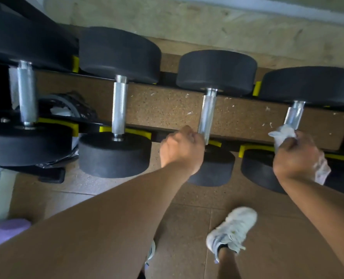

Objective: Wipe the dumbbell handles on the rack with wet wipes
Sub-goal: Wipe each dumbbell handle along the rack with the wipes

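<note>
Several black dumbbells with knurled silver handles lie across a black rack [167,77] with yellow pads. My right hand [297,156] grips a white wet wipe [283,133] wrapped round the near end of the rightmost dumbbell handle [295,114]. A loose end of the wipe hangs below that hand. My left hand [182,150] is curled round the near end of the second handle from the right [207,115]. Two more handles, one [119,106] left of it and one [27,93] at the far left, stand untouched.
Brown speckled floor [167,105] shows between the rack rails. A black bag with something white [66,109] lies under the rack at the left. My white shoe [231,228] stands on the floor below. A purple object [7,232] sits at the lower left.
</note>
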The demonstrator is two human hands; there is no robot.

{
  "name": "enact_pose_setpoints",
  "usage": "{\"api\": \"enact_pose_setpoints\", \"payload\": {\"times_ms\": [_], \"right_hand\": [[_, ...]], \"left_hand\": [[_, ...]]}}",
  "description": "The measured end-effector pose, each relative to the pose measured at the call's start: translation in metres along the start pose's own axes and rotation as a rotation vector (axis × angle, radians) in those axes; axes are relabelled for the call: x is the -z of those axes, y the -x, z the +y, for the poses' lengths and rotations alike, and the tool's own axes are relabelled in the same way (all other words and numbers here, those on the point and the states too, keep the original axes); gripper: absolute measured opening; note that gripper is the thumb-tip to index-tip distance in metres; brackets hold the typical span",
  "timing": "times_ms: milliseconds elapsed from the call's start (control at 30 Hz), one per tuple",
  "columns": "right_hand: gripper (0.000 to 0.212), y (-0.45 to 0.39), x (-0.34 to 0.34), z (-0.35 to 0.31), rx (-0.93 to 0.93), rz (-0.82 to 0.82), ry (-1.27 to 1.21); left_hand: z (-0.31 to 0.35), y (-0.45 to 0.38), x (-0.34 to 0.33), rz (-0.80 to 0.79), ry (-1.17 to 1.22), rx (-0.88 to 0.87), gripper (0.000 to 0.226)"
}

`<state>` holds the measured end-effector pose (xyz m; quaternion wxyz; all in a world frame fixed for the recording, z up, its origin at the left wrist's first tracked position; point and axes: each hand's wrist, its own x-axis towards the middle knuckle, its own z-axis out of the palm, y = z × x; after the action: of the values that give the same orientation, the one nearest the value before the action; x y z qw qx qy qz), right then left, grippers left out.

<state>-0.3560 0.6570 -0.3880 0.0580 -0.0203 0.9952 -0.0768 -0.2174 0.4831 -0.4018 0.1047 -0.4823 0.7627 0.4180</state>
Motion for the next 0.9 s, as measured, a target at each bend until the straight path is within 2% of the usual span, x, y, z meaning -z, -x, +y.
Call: {"api": "enact_pose_setpoints", "payload": {"times_ms": [200, 300, 367, 433, 533, 633, 700, 767, 833, 900], "right_hand": [[0.031, -0.003, -0.003, 0.005, 0.016, -0.047, 0.033], [0.029, -0.004, -0.007, 0.009, 0.032, -0.034, 0.02], [0.027, -0.005, -0.008, 0.01, 0.042, -0.029, 0.004], [0.024, -0.004, -0.006, 0.011, 0.03, -0.013, -0.056], [0.019, -0.001, 0.001, 0.001, -0.011, -0.02, -0.249], [0.015, 0.001, -0.009, -0.045, -0.032, -0.091, -0.567], [0.014, 0.001, -0.029, -0.09, -0.121, -0.195, -0.768], [0.019, 0.01, -0.037, -0.137, -0.281, -0.372, -1.003], [0.019, 0.022, -0.038, -0.16, -0.3, -0.5, -1.115], [0.015, 0.034, -0.037, -0.159, -0.261, -0.536, -1.142]], "left_hand": [[0.009, -0.011, -0.003, -0.091, -0.049, 0.095, 0.025], [0.009, -0.014, -0.007, 0.016, 0.049, 0.189, 0.023], [0.008, -0.01, -0.008, 0.116, 0.131, 0.179, 0.021], [0.007, -0.005, -0.008, 0.14, 0.161, 0.14, 0.021], [0.007, -0.005, -0.008, 0.173, 0.181, 0.113, 0.021], [0.004, -0.006, -0.01, 0.185, 0.175, 0.114, 0.022], [0.003, -0.007, -0.012, 0.186, 0.183, 0.111, 0.023], [0.003, -0.008, -0.011, 0.197, 0.168, 0.116, 0.024], [0.005, -0.008, -0.01, 0.2, 0.129, 0.11, 0.028], [0.005, -0.007, -0.01, 0.21, 0.106, 0.108, 0.032]]}}
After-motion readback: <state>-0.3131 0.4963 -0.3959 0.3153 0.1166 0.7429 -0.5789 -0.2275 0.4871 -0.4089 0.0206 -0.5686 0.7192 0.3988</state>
